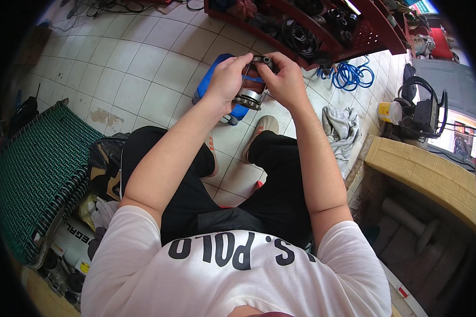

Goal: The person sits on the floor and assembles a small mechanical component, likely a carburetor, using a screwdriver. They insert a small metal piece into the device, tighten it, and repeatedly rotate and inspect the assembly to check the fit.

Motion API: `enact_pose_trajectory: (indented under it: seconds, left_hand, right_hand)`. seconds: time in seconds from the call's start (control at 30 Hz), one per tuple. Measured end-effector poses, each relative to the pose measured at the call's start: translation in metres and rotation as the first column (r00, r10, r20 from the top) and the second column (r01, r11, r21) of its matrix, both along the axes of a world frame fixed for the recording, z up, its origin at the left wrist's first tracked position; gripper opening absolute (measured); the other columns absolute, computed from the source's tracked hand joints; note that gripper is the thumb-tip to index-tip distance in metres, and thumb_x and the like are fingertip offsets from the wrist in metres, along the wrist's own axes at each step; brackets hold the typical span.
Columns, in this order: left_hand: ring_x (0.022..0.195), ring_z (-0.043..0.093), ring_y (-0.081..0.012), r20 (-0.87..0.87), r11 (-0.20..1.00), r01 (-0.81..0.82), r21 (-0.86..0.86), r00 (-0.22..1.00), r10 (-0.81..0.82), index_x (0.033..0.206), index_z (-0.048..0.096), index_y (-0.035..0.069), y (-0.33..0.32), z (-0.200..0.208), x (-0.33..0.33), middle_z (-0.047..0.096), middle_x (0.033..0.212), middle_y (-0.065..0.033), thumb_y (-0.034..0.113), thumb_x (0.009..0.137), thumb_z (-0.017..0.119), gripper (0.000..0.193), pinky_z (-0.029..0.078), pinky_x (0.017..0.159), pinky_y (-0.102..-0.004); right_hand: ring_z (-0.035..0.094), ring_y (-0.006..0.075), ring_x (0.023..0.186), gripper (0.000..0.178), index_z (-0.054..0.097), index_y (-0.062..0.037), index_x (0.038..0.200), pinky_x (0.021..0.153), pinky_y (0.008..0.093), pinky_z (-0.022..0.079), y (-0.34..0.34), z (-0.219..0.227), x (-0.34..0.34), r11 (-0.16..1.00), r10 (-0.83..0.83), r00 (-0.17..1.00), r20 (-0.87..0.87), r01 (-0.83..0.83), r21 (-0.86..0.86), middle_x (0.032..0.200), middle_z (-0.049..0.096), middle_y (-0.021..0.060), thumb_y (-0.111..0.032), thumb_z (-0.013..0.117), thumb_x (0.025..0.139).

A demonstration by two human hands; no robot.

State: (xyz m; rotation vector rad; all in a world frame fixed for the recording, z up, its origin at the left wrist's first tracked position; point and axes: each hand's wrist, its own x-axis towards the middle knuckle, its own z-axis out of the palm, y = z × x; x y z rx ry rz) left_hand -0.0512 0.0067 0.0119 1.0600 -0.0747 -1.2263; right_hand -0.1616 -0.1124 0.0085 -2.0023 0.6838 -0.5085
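Head view: above floor tiles, left hand and right hand clasp metal parts.

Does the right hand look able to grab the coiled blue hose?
Probably not: the right hand holds the silver cylindrical metal part, and the hose lies apart on the white-tiled floor.

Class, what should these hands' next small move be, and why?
Probably a slight turn of the silver and dark-red cylindrical metal part by the right hand, with the left hand steadying it: both hands hold it between them, the right thumb lies at its dark far end, and fingers cover some of its sides.
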Motion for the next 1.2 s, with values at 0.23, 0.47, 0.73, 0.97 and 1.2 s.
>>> enact_pose_trajectory:
  seconds: [0.23, 0.47, 0.73, 0.97, 1.2]
  left_hand:
    - [0.071, 0.072, -0.0237, -0.034, 1.0, -0.005, 0.009, 0.999, 0.005, 0.104, 0.061, 0.002, 0.001, -0.004, 0.0, 0.066, 0.092, -0.0102, 0.022, 0.101, 0.052, 0.022, 0.06, 0.06, -0.0344]
    - [0.071, 0.071, -0.0242, -0.026, 1.0, 0.002, 0.017, 1.0, -0.001, 0.104, 0.061, 0.002, 0.001, 0.0, -0.002, 0.066, 0.093, -0.0109, 0.021, 0.1, 0.053, 0.021, 0.06, 0.061, -0.0364]
    - [0.073, 0.073, -0.0298, -0.023, 1.0, 0.002, -0.002, 1.0, -0.002, 0.11, 0.059, 0.001, 0.001, -0.004, 0.0, 0.066, 0.096, -0.0136, 0.022, 0.1, 0.053, 0.023, 0.059, 0.059, -0.0384]
    - [0.072, 0.073, -0.0298, -0.008, 1.0, 0.002, 0.011, 1.0, -0.002, 0.109, 0.059, 0.001, 0.001, -0.002, -0.001, 0.066, 0.097, -0.0131, 0.022, 0.1, 0.053, 0.023, 0.059, 0.057, -0.0387]
    - [0.071, 0.073, -0.0295, -0.005, 1.0, 0.002, 0.019, 1.0, -0.002, 0.11, 0.058, 0.001, 0.001, -0.009, 0.001, 0.065, 0.097, -0.0121, 0.023, 0.099, 0.053, 0.025, 0.058, 0.054, -0.0392]
  right_hand:
    - [0.07, 0.0191, 0.083, 0.031, 0.069, 0.0027, 0.105, 0.076, 0.0319, 0.055, 0.002, 0.008, 0.0, 0.999, 0.025, 0.999, -0.03, -0.024, 0.041, 0.091, 0.074, 0.013, -0.021, 0.074, 0.085]
    - [0.07, 0.0168, 0.081, 0.032, 0.069, 0.0038, 0.105, 0.074, 0.0315, 0.056, 0.0, 0.006, -0.002, 0.997, 0.001, 0.998, -0.069, 0.004, 0.076, 0.089, 0.074, 0.013, -0.02, 0.073, 0.084]
    - [0.07, 0.0232, 0.079, 0.028, 0.07, 0.0037, 0.1, 0.074, 0.0344, 0.055, 0.005, 0.011, 0.0, 1.0, -0.011, 0.997, -0.082, 0.01, -0.013, 0.087, 0.073, 0.015, -0.019, 0.071, 0.085]
    - [0.069, 0.0293, 0.081, 0.028, 0.07, 0.0036, 0.098, 0.075, 0.0368, 0.054, 0.001, 0.003, -0.002, 0.993, 0.009, 0.999, -0.04, -0.014, -0.114, 0.09, 0.07, 0.0172, -0.021, 0.07, 0.085]
    - [0.07, 0.0181, 0.081, 0.034, 0.069, 0.003, 0.103, 0.073, 0.032, 0.055, 0.002, 0.012, -0.001, 1.0, 0.021, 0.998, -0.064, -0.02, 0.015, 0.088, 0.073, 0.0127, -0.022, 0.076, 0.081]
